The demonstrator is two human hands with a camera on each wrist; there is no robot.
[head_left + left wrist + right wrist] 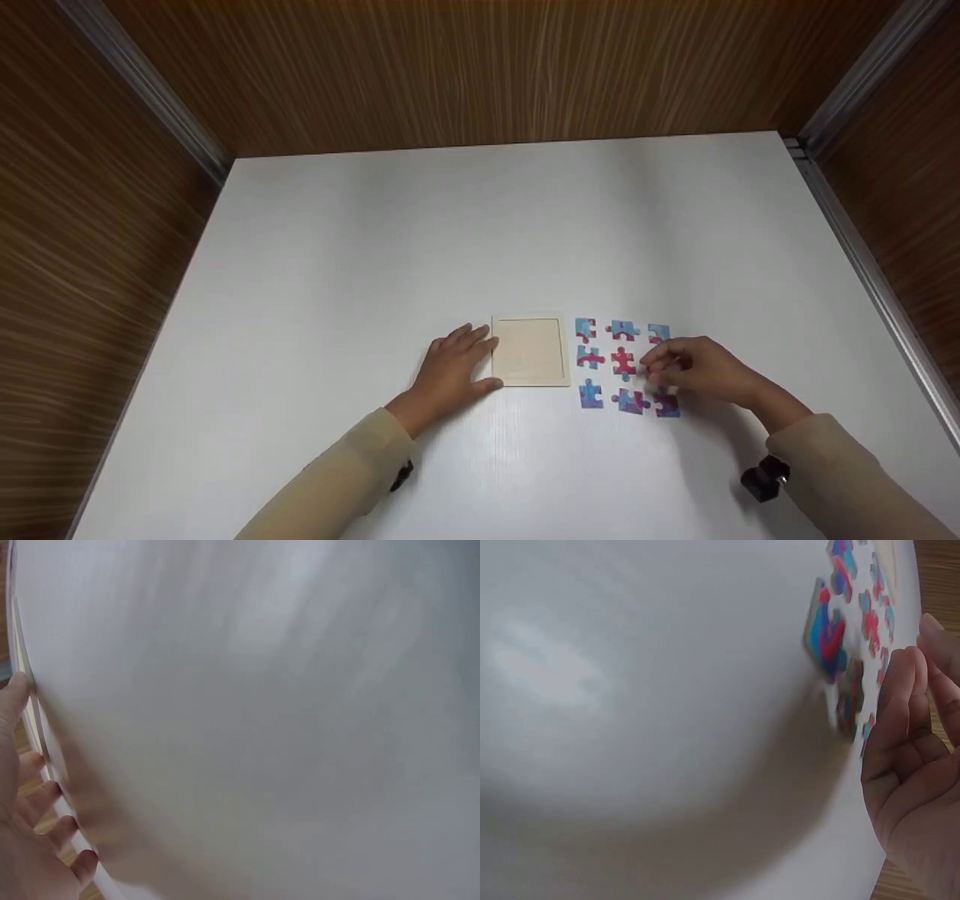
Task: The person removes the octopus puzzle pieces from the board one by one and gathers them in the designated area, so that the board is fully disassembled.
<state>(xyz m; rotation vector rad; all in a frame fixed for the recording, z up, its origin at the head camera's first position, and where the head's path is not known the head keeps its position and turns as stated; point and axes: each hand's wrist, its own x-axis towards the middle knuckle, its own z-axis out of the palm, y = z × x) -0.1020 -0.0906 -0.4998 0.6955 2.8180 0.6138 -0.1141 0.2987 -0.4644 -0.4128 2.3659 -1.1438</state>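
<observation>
My left hand (450, 371) lies beside a square wooden puzzle tray (565, 352), its fingers spread. The thumb and fingertips touch the tray's left edge; in the left wrist view the hand (30, 817) is at that thin edge. My right hand (701, 369) hovers over the right column of loose jigsaw pieces, fingers bent, with nothing visible in its grasp. It partly hides the column's middle piece (658, 390). Near its fingertips lie a red piece (623, 362) and a purple corner piece (667, 406). In the right wrist view, the hand (919, 765) is above the pieces.
Several more blue, pink and purple pieces, including a top-middle one (622, 330) and a bottom-left one (591, 394), lie in rows right of the tray. The white table (480, 232) is bounded by wood-grain panels (480, 75) at the back and sides.
</observation>
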